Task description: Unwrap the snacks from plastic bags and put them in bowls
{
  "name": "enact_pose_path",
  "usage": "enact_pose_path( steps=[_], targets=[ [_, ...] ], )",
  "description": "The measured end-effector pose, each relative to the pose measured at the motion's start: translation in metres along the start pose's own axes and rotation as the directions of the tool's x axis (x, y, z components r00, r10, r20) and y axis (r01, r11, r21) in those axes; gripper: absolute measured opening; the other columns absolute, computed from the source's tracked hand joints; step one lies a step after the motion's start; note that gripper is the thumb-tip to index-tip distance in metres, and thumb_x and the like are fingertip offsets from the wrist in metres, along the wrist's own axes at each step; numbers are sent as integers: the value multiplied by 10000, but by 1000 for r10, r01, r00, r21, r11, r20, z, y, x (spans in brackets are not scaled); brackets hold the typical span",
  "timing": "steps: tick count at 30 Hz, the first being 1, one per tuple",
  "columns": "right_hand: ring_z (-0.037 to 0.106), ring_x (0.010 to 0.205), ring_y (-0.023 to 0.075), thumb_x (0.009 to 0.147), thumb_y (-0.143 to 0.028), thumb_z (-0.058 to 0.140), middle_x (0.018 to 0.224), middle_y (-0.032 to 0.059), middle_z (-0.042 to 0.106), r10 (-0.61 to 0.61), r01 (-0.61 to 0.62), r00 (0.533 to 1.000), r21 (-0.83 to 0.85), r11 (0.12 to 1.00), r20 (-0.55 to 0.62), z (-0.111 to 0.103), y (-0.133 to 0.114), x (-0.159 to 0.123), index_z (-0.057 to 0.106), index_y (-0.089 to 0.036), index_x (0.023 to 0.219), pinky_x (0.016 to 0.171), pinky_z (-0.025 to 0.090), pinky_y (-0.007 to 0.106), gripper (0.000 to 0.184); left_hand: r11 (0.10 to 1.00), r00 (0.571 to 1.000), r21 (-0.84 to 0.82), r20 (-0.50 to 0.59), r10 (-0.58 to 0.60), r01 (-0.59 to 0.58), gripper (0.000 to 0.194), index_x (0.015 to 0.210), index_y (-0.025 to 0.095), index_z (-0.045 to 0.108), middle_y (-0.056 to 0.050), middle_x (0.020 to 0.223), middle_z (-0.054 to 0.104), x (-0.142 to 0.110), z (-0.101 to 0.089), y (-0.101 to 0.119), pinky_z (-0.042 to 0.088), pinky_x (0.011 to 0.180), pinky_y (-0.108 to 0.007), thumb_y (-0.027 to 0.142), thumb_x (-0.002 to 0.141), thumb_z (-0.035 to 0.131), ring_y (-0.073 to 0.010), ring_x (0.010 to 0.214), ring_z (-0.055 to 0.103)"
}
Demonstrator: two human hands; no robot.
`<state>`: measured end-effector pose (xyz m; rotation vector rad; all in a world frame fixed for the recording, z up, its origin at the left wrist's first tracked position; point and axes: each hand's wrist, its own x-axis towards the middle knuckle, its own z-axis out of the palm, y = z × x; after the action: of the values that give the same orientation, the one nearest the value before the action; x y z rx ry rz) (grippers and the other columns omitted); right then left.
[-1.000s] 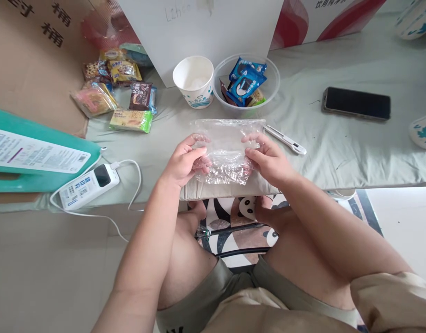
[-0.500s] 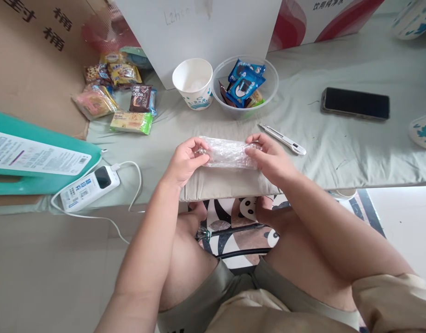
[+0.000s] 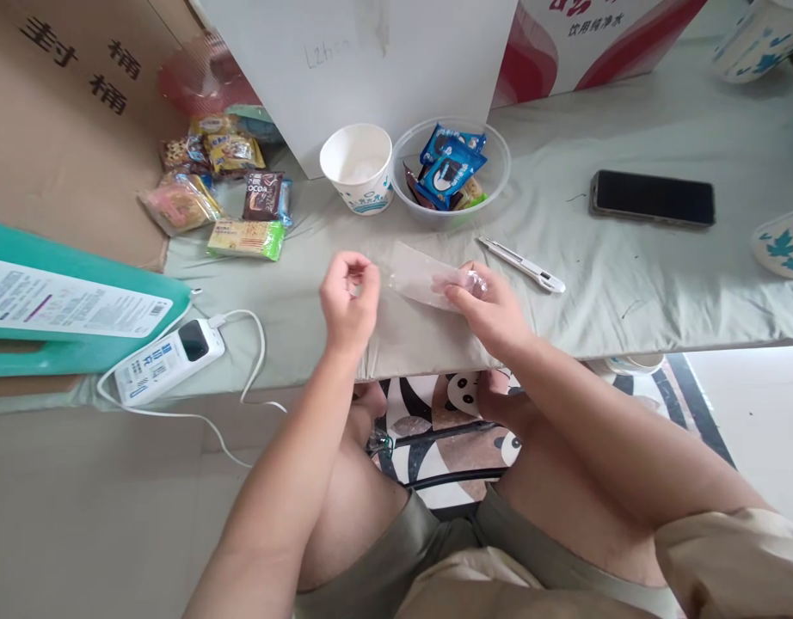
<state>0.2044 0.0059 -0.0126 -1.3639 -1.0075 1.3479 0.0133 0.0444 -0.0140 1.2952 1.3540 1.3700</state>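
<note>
My right hand grips the right end of a clear plastic wrapper, thumb on top, with crumpled film at the fingers. The wrapper is held over the near part of the cloth-covered table and looks flat and whitish in the middle. Just off its left end, my left hand is closed with curled fingertips; whatever they pinch is too faint to make out. Beyond the right hand lies a white utility knife on the cloth.
Behind the hands stand a paper cup and a clear bowl of snack packets. More wrapped snacks lie left, near a white power bank with a cable and a green jug. A phone rests at right.
My left hand has turned upward and come off the wrapper's left edge. The wrapper now slants and looks smoother, still in my right hand. The view has shifted slightly.
</note>
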Motion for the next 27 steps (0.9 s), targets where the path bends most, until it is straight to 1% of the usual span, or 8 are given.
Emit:
enact_pose_path(
  steps=[3,5,8,13,16,21,24,27],
  targets=[
    [616,858,166,748,-320,749,815,-24,614,52,-85,991,292,953,121,11,-2,-2,503,-246,799,856,516,332,261,957,959,-222,251,-128,186,332,1009,240,639,-35,1061,660,-18,18,4,494,886,-282,449,797,785,-175,988,622],
    [634,897,168,720,-314,759,873,-15,645,56,-159,973,478,864,222,16,-4,-3,539,-248,836,897,523,339,257,870,878,-327,430,-211,369,456,1048,236,642,-37,1042,692,-25,28,6,515,876,-302,527,746,821,-184,963,652],
    [648,941,176,743,-323,753,923,0,675,32,-199,956,564,802,292,18,-4,-3,587,-251,877,934,520,350,225,806,822,-361,512,-250,470,425,956,212,668,-10,898,702,-24,35,7,522,812,-280,438,673,890,-155,845,654],
    [657,957,168,743,-288,744,939,-11,685,27,-50,997,334,941,75,13,4,3,578,-252,909,956,505,358,238,868,922,-338,268,-281,363,327,884,201,675,23,832,682,-8,27,-5,497,746,-250,301,645,874,-116,754,618],
    [657,1004,174,733,-283,685,1026,17,695,0,-2,1000,165,986,11,11,9,8,568,-240,932,946,500,361,235,963,986,-211,34,-163,167,325,921,204,650,28,851,667,2,6,-12,483,732,-251,319,691,848,-117,761,608],
    [617,902,169,763,-332,597,956,20,659,-42,39,995,30,999,86,14,12,13,543,-234,929,875,470,376,200,978,942,159,-285,179,-138,262,854,194,551,67,760,532,26,-24,7,388,644,-252,138,722,771,-90,662,498],
    [594,892,173,777,-353,583,955,24,637,-55,56,994,-4,998,99,16,13,14,545,-232,939,849,449,375,206,941,905,241,-299,303,-236,297,697,205,461,75,681,403,60,-16,41,313,642,-277,0,738,672,-91,647,387],
    [575,886,175,788,-372,580,952,23,620,-43,44,995,-16,999,89,15,13,16,547,-232,944,826,440,370,212,822,914,502,-137,381,-268,371,677,218,416,66,671,404,107,7,72,342,680,-280,-65,750,644,-106,678,399]
  ],
)
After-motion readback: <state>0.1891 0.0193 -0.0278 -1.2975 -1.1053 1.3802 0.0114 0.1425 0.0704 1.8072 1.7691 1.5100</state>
